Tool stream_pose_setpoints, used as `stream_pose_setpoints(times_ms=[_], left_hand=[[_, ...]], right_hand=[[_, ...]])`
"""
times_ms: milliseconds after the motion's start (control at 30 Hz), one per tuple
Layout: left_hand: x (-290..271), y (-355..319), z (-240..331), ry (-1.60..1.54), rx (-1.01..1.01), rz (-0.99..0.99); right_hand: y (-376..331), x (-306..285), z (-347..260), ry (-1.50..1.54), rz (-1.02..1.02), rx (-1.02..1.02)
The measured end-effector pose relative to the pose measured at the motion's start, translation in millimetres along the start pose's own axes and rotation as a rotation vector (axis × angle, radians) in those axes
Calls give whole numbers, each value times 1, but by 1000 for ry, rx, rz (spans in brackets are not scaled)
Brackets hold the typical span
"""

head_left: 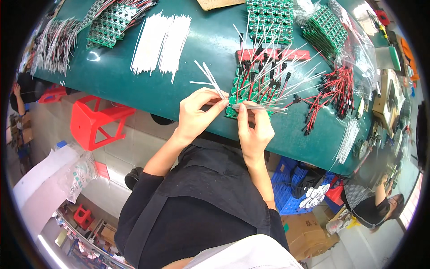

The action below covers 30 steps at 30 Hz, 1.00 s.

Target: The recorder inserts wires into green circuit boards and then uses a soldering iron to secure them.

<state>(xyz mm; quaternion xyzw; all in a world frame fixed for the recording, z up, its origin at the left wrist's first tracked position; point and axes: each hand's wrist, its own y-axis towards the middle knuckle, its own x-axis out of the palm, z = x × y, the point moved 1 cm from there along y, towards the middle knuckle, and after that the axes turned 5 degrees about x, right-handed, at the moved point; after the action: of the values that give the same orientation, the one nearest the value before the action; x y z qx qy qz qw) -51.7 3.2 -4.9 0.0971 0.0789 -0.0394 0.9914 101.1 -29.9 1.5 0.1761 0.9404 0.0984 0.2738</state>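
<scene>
My left hand (197,110) pinches a few thin white strips (209,80) that look like cable ties and fan out up and to the left. Close beside it, my right hand (256,127) has thumb and forefinger closed on a thin bundle of pale strips (266,107) pointing right. Both sets of fingertips nearly meet over the near edge of a green circuit board panel (233,112). Red-and-black wires with black connectors (264,58) stand up from that panel, with white strips sticking out among them. What lies exactly between the fingertips is too small to tell.
White strips (154,42) lie in flat piles at the left. Panels of boards (109,24) and wired bundles (56,45) are beyond. Red-and-black leads (336,89) and more strips (347,141) lie right. A red stool (94,123) and blue crate (284,184) stand below the table.
</scene>
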Motion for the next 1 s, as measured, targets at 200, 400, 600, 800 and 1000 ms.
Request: stream_pose_setpoints(times_ms=[200,400,600,800,1000], left_hand=[[-2,0,-2,41,49,14],[-1,0,-2,57,63,12],[0,1,-2,104,129,-8],[4,2,-3,200,264,-15],[4,0,2,299,200,-53]], right_hand=[[4,2,-4,-6,-28,-36],[4,2,-2,9,-22,-32],[5,2,-3,0,-58,-33],[7,4,-5,-99,-7,-196],[3,-10,3,-36,56,-14]])
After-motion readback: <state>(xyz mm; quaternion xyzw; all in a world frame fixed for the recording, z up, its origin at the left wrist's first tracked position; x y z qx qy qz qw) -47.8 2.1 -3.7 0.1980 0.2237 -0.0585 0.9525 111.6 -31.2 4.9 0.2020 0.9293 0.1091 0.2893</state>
